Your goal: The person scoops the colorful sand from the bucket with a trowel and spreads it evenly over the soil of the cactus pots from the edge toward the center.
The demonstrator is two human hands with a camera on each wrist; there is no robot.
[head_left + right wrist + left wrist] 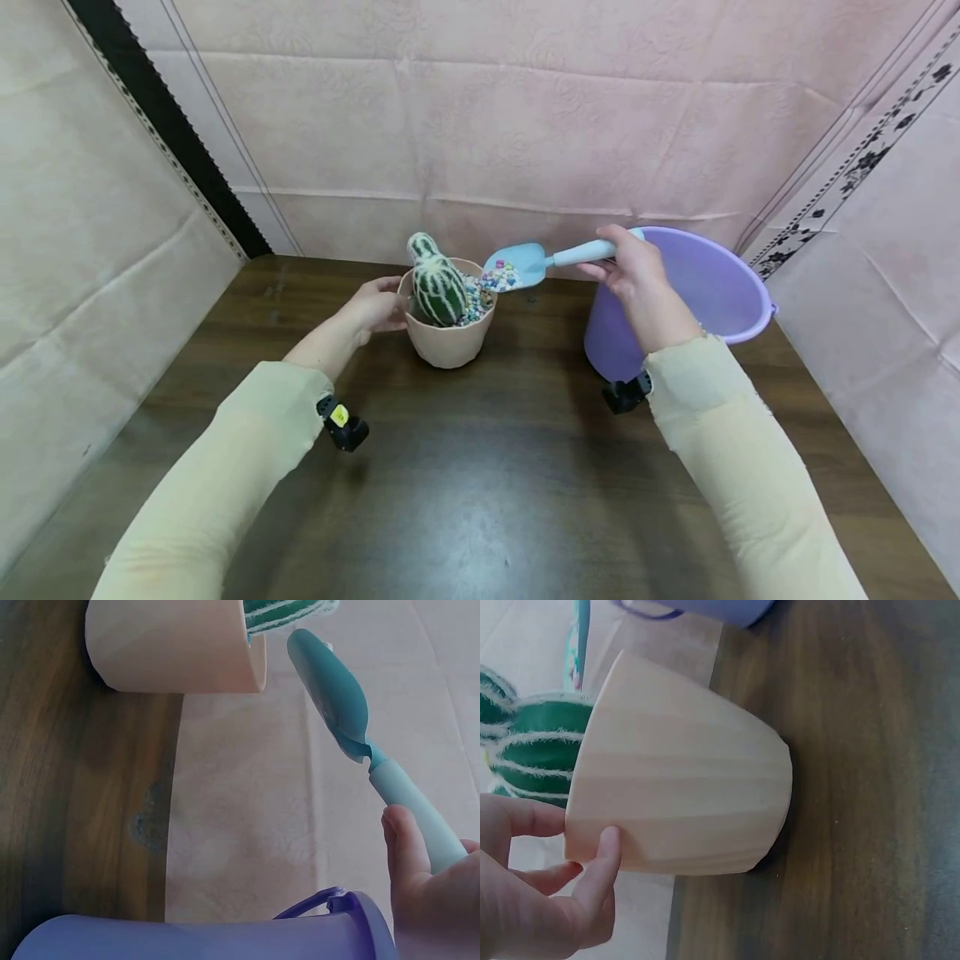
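My right hand [636, 279] grips the pale handle of a light blue garden trowel [527, 267]. Small multicoloured pebbles [501, 276] lie on its blade, whose tip is at the right rim of a cream plant pot [448, 345]. A striped green cactus [438, 287] stands in the pot, with more coloured pebbles beside it. At the pot's left rim is my left hand [377, 306]; in the left wrist view its fingers and thumb pinch the rim. The right wrist view shows the trowel blade [330, 694] from below, above the pot's edge.
A purple bucket [611, 337] stands on the right of the dark wooden table [450, 467], below my right forearm; its inside is partly hidden. Pale cloth [510, 133] hangs behind the table and along both sides.
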